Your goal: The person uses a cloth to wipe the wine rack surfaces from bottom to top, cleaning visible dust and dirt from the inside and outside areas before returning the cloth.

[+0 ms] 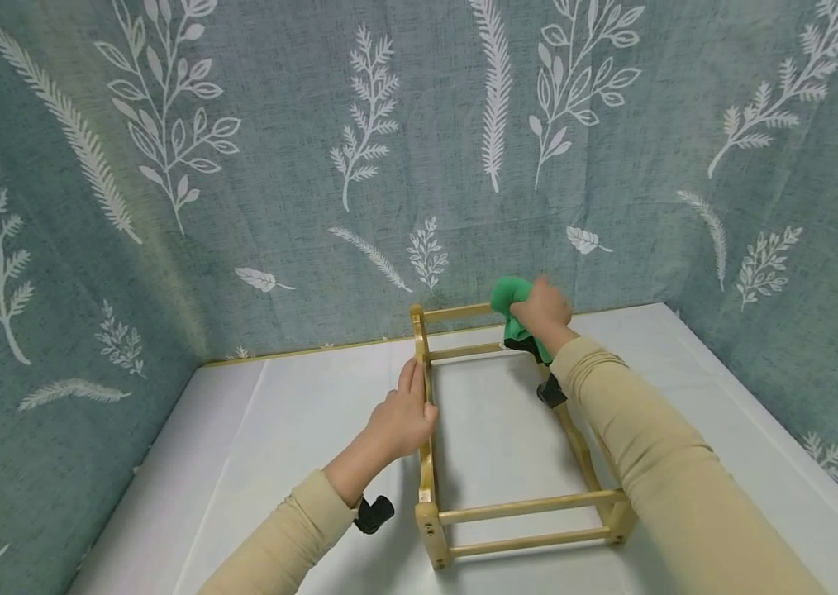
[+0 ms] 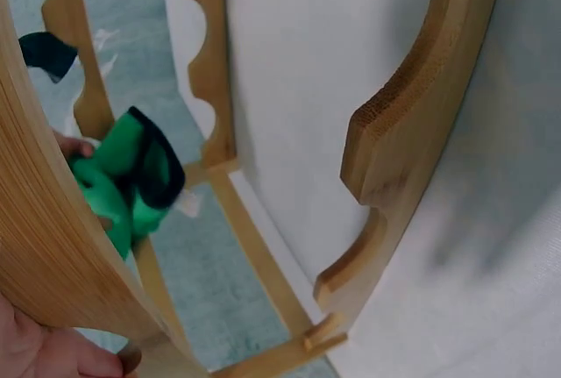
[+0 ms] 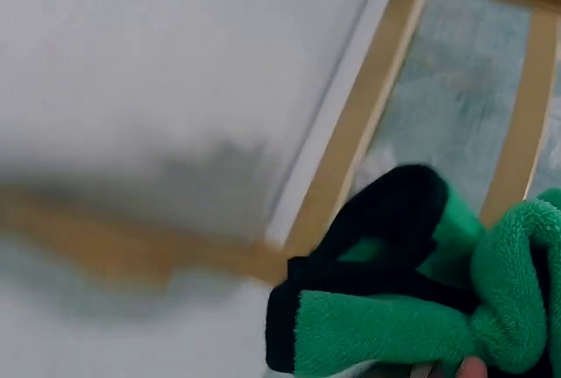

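A light wooden rack (image 1: 523, 506) with wavy-cut side panels and thin crossbars lies on the white table. My left hand (image 1: 400, 419) grips its left side panel about midway along; in the left wrist view, fingers (image 2: 53, 352) show at the edge of the wood. At the rack's far right corner, my right hand (image 1: 542, 312) holds a bunched green cloth (image 1: 511, 291) with a black border against the wood. The cloth (image 3: 377, 330) looks fluffy in the right wrist view, beside the far crossbars. My right forearm hides much of the rack's right side.
White table surface (image 1: 300, 430) extends on both sides of the rack. Blue-green fabric (image 1: 278, 207) with white leaf prints hangs behind the table and at both sides. Black wrist devices (image 1: 374, 514) are worn on both arms.
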Demonstrator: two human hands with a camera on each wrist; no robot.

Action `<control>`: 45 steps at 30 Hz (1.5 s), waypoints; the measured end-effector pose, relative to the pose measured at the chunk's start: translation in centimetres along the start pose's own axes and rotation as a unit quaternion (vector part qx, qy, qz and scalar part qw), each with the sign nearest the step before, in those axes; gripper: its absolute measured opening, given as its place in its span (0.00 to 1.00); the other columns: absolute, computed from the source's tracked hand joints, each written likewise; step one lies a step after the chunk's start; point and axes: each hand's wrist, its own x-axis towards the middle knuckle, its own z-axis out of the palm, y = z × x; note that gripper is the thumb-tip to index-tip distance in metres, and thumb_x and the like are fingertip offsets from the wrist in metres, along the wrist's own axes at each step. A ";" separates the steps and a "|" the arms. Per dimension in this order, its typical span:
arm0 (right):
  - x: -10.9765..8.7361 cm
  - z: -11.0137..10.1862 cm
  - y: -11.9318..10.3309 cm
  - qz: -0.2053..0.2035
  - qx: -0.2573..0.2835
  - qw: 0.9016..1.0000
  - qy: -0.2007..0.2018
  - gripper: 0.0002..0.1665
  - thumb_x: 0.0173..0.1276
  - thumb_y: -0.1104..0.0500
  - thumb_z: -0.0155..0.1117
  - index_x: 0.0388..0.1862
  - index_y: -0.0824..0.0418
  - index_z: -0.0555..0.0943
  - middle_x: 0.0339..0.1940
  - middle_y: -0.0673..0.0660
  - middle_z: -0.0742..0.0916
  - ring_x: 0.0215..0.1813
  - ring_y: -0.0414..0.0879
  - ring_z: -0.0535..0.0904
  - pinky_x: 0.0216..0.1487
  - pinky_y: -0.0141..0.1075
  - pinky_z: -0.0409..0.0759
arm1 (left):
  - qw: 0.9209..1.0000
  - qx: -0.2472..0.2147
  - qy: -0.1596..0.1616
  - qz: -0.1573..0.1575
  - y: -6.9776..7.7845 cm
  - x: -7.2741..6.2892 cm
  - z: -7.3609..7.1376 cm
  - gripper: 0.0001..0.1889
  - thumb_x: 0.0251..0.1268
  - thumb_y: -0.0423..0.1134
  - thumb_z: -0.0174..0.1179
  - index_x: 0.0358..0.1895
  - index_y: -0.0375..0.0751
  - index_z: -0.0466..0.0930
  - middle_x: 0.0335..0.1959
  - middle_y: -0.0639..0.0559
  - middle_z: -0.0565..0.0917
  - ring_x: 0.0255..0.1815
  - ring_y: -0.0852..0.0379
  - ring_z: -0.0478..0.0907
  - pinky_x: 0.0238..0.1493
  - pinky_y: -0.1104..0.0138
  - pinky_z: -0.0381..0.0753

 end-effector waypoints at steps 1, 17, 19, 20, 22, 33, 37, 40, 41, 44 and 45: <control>-0.1 0.3 -0.4 -0.002 0.018 1.000 -0.005 0.41 0.64 0.50 0.52 0.70 0.68 0.53 0.52 0.71 0.76 0.47 0.64 0.74 0.44 0.52 0.74 | 1.000 -0.004 0.000 0.000 -0.1 0.0 0.0 0.33 0.65 0.40 0.35 0.72 0.32 0.38 0.73 0.41 0.39 0.35 0.39 0.74 0.16 0.65 0.61; -1.6 9.2 -3.6 0.071 0.341 0.937 -0.011 0.31 0.62 0.49 0.58 0.58 0.65 0.67 0.45 0.64 0.78 0.34 0.51 0.76 0.33 0.45 0.80 | 1.000 0.014 0.014 0.000 0.0 0.1 0.7 0.34 0.65 0.42 0.35 0.72 0.33 0.40 0.73 0.42 0.42 0.53 0.33 0.69 0.27 0.58 0.70; -1.2 8.7 -2.8 0.093 0.359 0.929 0.007 0.30 0.62 0.49 0.57 0.58 0.65 0.67 0.43 0.63 0.78 0.30 0.49 0.74 0.32 0.44 0.79 | 1.000 0.017 0.015 0.000 0.1 0.1 0.6 0.33 0.66 0.42 0.34 0.72 0.33 0.40 0.73 0.42 0.42 0.55 0.32 0.68 0.29 0.57 0.71; -1.0 8.4 -2.4 0.107 0.370 0.923 0.015 0.30 0.62 0.49 0.57 0.57 0.65 0.68 0.42 0.62 0.77 0.28 0.48 0.73 0.31 0.44 0.79 | 1.000 0.018 0.015 0.000 0.1 0.2 0.6 0.33 0.66 0.42 0.34 0.72 0.34 0.40 0.73 0.42 0.42 0.55 0.32 0.68 0.30 0.56 0.71; -0.6 7.8 -1.5 0.130 0.401 0.906 0.029 0.30 0.62 0.50 0.56 0.58 0.66 0.68 0.40 0.60 0.76 0.24 0.45 0.70 0.26 0.41 0.77 | 1.000 0.017 0.015 -0.002 0.1 0.2 0.5 0.33 0.66 0.42 0.34 0.72 0.34 0.40 0.73 0.42 0.42 0.56 0.32 0.67 0.29 0.57 0.71; -1.2 6.6 1.3 0.207 0.543 0.813 0.021 0.28 0.66 0.49 0.51 0.60 0.63 0.66 0.44 0.56 0.71 0.32 0.45 0.68 0.33 0.36 0.76 | 1.000 0.005 0.019 0.006 0.0 0.2 0.5 0.34 0.64 0.41 0.34 0.72 0.32 0.40 0.73 0.40 0.42 0.56 0.31 0.67 0.28 0.58 0.70; -0.9 7.6 2.8 0.246 0.509 0.825 -0.004 0.32 0.67 0.49 0.51 0.65 0.63 0.60 0.48 0.58 0.68 0.32 0.45 0.67 0.22 0.31 0.72 | 1.000 -0.001 0.015 0.007 0.0 0.1 0.7 0.33 0.65 0.40 0.35 0.72 0.31 0.40 0.73 0.40 0.42 0.56 0.30 0.67 0.25 0.60 0.68; -0.8 7.8 3.0 0.255 0.487 0.835 -0.031 0.36 0.66 0.49 0.53 0.68 0.63 0.55 0.51 0.59 0.67 0.34 0.46 0.66 0.20 0.30 0.71 | 1.000 -0.001 0.013 0.007 0.0 0.0 0.7 0.33 0.66 0.40 0.34 0.72 0.31 0.40 0.73 0.40 0.42 0.56 0.30 0.67 0.24 0.60 0.68; -0.7 7.8 2.8 0.251 0.484 0.837 -0.036 0.37 0.66 0.49 0.53 0.68 0.63 0.55 0.51 0.59 0.67 0.34 0.46 0.66 0.21 0.31 0.72 | 1.000 -0.001 0.013 0.007 0.0 0.0 0.6 0.33 0.66 0.40 0.34 0.72 0.31 0.39 0.73 0.40 0.42 0.56 0.31 0.67 0.24 0.61 0.68; -0.9 7.4 2.0 0.221 0.471 0.854 -0.015 0.37 0.64 0.50 0.55 0.67 0.62 0.57 0.51 0.59 0.69 0.38 0.47 0.68 0.29 0.35 0.75 | 1.000 0.000 0.016 0.007 -0.1 0.1 0.5 0.33 0.66 0.40 0.34 0.72 0.32 0.39 0.73 0.40 0.42 0.53 0.32 0.69 0.22 0.62 0.66; -1.0 7.3 1.8 0.206 0.467 0.860 0.003 0.35 0.64 0.50 0.56 0.66 0.62 0.59 0.51 0.59 0.71 0.40 0.48 0.69 0.33 0.36 0.75 | 1.000 0.002 0.015 0.007 -0.1 0.1 0.4 0.33 0.66 0.40 0.34 0.72 0.32 0.39 0.73 0.41 0.41 0.53 0.33 0.70 0.21 0.63 0.65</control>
